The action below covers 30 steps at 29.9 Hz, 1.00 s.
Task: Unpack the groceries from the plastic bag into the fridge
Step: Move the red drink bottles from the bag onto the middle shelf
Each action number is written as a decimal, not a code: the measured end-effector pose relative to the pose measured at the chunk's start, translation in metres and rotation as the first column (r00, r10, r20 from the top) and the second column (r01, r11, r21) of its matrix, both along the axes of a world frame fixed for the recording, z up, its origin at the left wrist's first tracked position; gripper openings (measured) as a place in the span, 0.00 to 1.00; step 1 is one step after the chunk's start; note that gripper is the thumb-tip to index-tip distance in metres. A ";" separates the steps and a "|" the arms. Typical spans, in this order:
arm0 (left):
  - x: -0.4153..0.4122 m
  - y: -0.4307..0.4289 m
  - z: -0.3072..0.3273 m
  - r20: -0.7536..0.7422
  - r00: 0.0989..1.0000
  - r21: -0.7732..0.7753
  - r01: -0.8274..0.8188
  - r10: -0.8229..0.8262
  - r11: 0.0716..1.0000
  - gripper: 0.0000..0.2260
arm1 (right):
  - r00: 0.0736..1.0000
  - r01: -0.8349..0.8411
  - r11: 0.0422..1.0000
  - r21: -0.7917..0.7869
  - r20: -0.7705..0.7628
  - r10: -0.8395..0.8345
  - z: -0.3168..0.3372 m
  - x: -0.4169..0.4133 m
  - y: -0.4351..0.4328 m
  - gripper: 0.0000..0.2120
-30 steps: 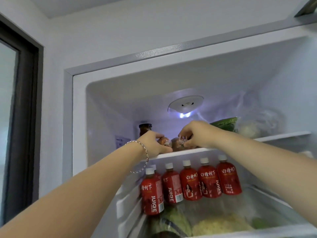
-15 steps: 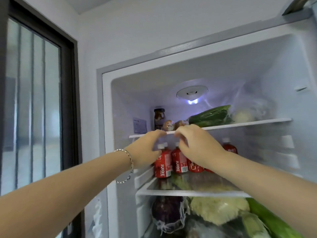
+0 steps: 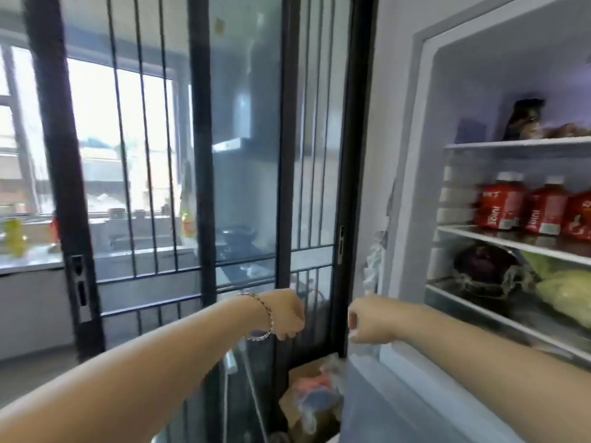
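Head camera view: a person's two bare arms reach forward, side by side, in front of a black-framed sliding glass door [image 3: 204,155], with a white fridge [image 3: 463,75] standing open at the right edge. The left hand [image 3: 286,314], a silver chain bracelet [image 3: 263,314] on its wrist, hangs with fingers loosely curled downward and nothing seen in it. The right hand [image 3: 367,321] is curled too, near the fridge's left edge; a pale translucent scrap shows just beneath it, and whether the fingers grasp it cannot be told. Both hands are outside the fridge and well apart from its shelves. Low between the arms, a clear plastic bag [image 3: 315,391] with blurred pink and blue contents sits on a brown cardboard box [image 3: 299,374], just left of the fridge's lower front. Inside the fridge, a dark jar [image 3: 524,121] stands upright on the white top shelf [image 3: 511,143]; red juice bottles with white caps [image 3: 500,204] line the shelf below; under them lie a purple cabbage in wrapping [image 3: 486,266] and pale green leafy vegetables [image 3: 566,295], just beside each other. Crumpled white plastic [image 3: 372,260] hangs against the wall left of the fridge. Through the glass a metal range hood [image 3: 236,123] shows.
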<state>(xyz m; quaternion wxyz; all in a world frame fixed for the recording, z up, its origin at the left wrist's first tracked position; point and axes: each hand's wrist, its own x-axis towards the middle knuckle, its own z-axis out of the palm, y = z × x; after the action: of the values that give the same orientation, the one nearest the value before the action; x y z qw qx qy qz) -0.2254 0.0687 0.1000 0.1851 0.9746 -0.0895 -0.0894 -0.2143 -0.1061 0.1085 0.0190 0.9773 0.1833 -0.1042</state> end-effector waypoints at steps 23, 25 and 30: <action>-0.830 0.437 -0.193 -0.254 -0.101 0.006 -0.995 0.962 -0.103 0.10 | 0.108 -0.993 0.118 0.026 -0.248 0.963 -0.171 -0.638 0.593 0.17; -0.902 0.442 -0.194 -0.271 -0.244 -0.038 -0.964 0.931 -0.263 0.10 | 0.041 -0.996 0.063 0.069 -0.286 0.957 -0.183 -0.703 0.626 0.15; -1.030 0.453 -0.193 -0.294 -0.442 -0.098 -0.868 0.848 -0.486 0.08 | -0.159 -0.984 -0.124 0.126 -0.324 0.933 -0.198 -0.835 0.689 0.15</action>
<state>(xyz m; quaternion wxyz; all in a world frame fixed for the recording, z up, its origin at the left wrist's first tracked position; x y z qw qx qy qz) -1.2556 0.5218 -0.0935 0.3219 0.5373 0.7740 0.0926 -1.0492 0.5828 -0.0897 0.1419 0.4742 0.8404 -0.2206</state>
